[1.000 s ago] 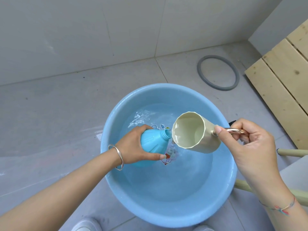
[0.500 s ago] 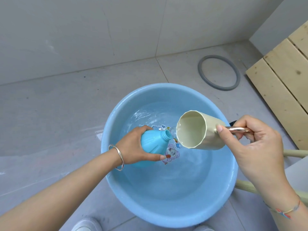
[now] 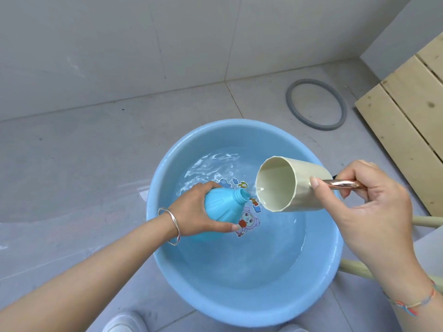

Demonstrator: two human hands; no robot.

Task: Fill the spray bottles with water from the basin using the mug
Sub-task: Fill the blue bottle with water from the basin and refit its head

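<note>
**Mug tipped at the bottle's neck, filling under way**

The spray bottle [image 3: 224, 206] was grasped round its body by the left hand [image 3: 194, 209], fingers and thumb wrapped about it. It was held tilted over the basin [image 3: 163, 236], just toward ten o'clock of the basin's centre, with its uncapped neck pointed at two o'clock. The mug [image 3: 287, 185] was gripped by the right hand [image 3: 374, 204], whose fingers were curled round the metal handle [image 3: 342, 184] while the thumb was pressed on the mug's wall. It was laid nearly on its side at two o'clock, its mouth turned toward the neck, just beside it but apart.

Only a thin pool was seen at the mug's lower lip, and no stream could be made out. The pour was judged to be nearly spent or paused. How full the opaque bottle was could not be told. No other bottle was in view, so further scoops and any remaining bottles were taken as work left. Plenty of water [image 3: 239, 259] lay in the basin for that.

A cartoon sticker [image 3: 247, 219] was seen on the basin's floor, below the neck. Beyond the rim a grey ring [image 3: 316, 104] lay at one o'clock, wooden planks [image 3: 407, 111] at two o'clock, pale rods [image 3: 426, 221] at three o'clock and a shoe [image 3: 124, 322] at seven o'clock. Nothing was placed between mug and neck. The narrow opening itself was judged the main hindrance, with spills caught by the basin.
</note>
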